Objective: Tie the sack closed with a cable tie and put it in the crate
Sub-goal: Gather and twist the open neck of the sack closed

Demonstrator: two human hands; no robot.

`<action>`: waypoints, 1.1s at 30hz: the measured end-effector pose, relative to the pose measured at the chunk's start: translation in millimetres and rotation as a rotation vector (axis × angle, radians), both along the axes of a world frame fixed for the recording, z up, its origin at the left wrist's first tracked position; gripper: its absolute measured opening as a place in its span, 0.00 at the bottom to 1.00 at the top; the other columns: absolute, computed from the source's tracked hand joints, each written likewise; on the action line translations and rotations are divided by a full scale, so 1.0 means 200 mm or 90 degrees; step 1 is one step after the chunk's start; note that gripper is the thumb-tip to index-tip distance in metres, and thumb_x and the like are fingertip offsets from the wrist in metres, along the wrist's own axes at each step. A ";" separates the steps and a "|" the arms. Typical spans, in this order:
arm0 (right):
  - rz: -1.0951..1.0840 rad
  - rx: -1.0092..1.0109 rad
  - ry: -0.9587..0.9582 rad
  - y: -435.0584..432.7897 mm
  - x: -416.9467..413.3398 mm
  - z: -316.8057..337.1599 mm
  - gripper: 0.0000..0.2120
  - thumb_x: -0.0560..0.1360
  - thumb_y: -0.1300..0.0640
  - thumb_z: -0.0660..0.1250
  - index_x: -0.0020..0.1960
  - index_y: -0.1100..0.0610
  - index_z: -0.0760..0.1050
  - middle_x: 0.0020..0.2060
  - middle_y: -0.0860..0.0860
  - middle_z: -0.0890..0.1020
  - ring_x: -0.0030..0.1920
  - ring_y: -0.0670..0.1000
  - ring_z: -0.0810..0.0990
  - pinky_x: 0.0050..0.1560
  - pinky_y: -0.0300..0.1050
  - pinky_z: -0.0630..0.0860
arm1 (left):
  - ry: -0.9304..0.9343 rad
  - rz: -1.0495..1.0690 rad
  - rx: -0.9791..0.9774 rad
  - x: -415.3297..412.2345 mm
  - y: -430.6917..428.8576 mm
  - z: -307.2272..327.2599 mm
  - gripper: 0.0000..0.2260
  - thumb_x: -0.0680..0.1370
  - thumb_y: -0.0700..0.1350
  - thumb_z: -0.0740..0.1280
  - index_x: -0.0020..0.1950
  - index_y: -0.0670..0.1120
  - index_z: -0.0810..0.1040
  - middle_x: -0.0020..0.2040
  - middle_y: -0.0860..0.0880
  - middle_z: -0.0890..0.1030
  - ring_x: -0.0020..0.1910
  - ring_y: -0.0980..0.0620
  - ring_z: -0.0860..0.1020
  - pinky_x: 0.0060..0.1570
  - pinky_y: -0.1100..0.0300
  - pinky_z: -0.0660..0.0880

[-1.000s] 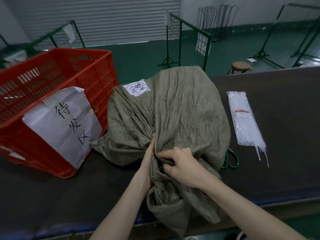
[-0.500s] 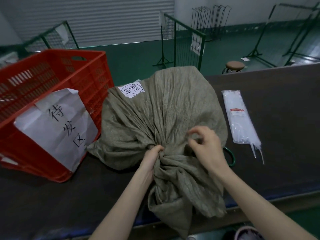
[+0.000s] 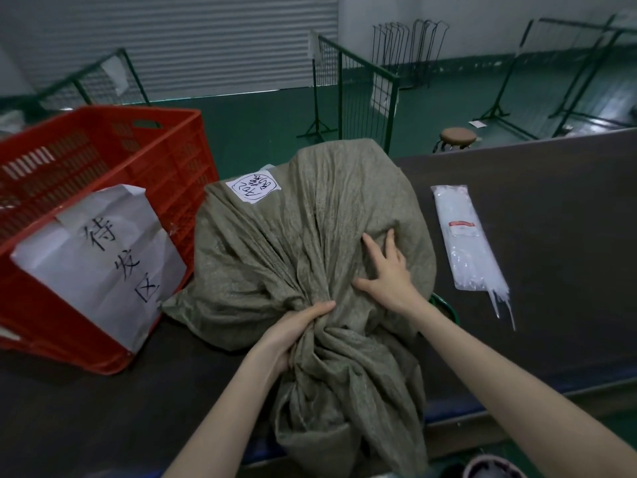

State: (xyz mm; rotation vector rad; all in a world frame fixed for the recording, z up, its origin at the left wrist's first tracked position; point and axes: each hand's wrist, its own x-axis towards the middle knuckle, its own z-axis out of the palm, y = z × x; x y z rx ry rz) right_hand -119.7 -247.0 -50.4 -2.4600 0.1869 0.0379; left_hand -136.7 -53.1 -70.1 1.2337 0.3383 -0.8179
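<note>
on the table (image 3: 551, 236), left hand (image 3: 296, 332) apparently grips sack (image 3: 310, 236) neck.

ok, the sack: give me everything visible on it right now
The sack is a bulky olive-grey bag of crinkled, woven-looking fabric, lying on the dark table beside the red crate. A white label with handwriting sits on its far upper side. Its mouth is gathered into a neck near the table edge, with loose fabric hanging over. The left hand grips that neck; the right hand lies spread on the body. No cable tie is on it yet.
</note>
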 end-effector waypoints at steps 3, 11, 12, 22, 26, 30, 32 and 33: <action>0.013 0.002 0.004 -0.03 0.05 0.01 0.42 0.71 0.50 0.70 0.75 0.41 0.47 0.76 0.53 0.34 0.76 0.63 0.45 0.73 0.63 0.53 | 0.012 -0.077 0.026 0.02 0.05 0.04 0.18 0.73 0.47 0.72 0.59 0.39 0.80 0.54 0.40 0.84 0.54 0.44 0.82 0.55 0.53 0.78; 0.028 0.027 0.010 -0.10 0.15 0.06 0.42 0.71 0.55 0.70 0.75 0.41 0.49 0.77 0.54 0.37 0.75 0.64 0.48 0.72 0.58 0.55 | 0.002 -0.208 0.099 0.01 0.06 0.02 0.19 0.72 0.52 0.72 0.56 0.41 0.82 0.55 0.44 0.84 0.56 0.48 0.82 0.61 0.56 0.74; 0.029 0.029 0.010 -0.10 0.16 0.05 0.42 0.71 0.56 0.70 0.75 0.41 0.49 0.77 0.54 0.37 0.75 0.64 0.47 0.72 0.58 0.54 | -0.007 -0.211 0.101 0.01 0.04 0.01 0.19 0.72 0.52 0.72 0.56 0.41 0.83 0.55 0.44 0.84 0.56 0.48 0.82 0.63 0.56 0.73; -0.019 0.156 -0.056 -0.02 0.04 -0.02 0.41 0.71 0.59 0.70 0.76 0.49 0.51 0.78 0.55 0.48 0.76 0.58 0.49 0.74 0.53 0.52 | -0.036 0.069 0.114 -0.03 -0.07 -0.14 0.11 0.71 0.34 0.63 0.50 0.36 0.81 0.41 0.41 0.84 0.38 0.45 0.82 0.36 0.60 0.77; -0.069 0.161 -0.142 0.02 -0.06 -0.04 0.36 0.70 0.59 0.71 0.74 0.56 0.58 0.74 0.58 0.57 0.75 0.56 0.55 0.71 0.45 0.53 | 0.009 0.097 0.068 -0.03 -0.13 -0.16 0.09 0.72 0.39 0.65 0.48 0.37 0.81 0.42 0.40 0.85 0.42 0.42 0.83 0.41 0.56 0.80; -0.231 0.086 -0.155 0.02 -0.16 -0.06 0.28 0.69 0.53 0.72 0.65 0.58 0.66 0.63 0.58 0.69 0.64 0.60 0.66 0.63 0.54 0.63 | 0.054 0.042 -0.019 -0.03 -0.15 -0.16 0.16 0.71 0.48 0.73 0.54 0.40 0.83 0.51 0.39 0.84 0.52 0.41 0.82 0.58 0.47 0.77; -0.254 0.099 -0.083 0.02 -0.20 -0.09 0.26 0.69 0.51 0.71 0.62 0.59 0.67 0.61 0.58 0.71 0.63 0.60 0.68 0.62 0.55 0.64 | 0.045 0.032 -0.010 -0.03 -0.14 -0.17 0.11 0.72 0.44 0.72 0.51 0.40 0.83 0.46 0.40 0.85 0.46 0.42 0.84 0.51 0.51 0.80; -0.245 0.144 -0.057 0.03 -0.21 -0.10 0.25 0.70 0.50 0.71 0.61 0.59 0.66 0.59 0.58 0.72 0.62 0.59 0.70 0.60 0.53 0.66 | 0.039 0.036 0.006 -0.03 -0.14 -0.17 0.09 0.73 0.42 0.71 0.49 0.39 0.82 0.43 0.40 0.85 0.42 0.43 0.84 0.45 0.53 0.80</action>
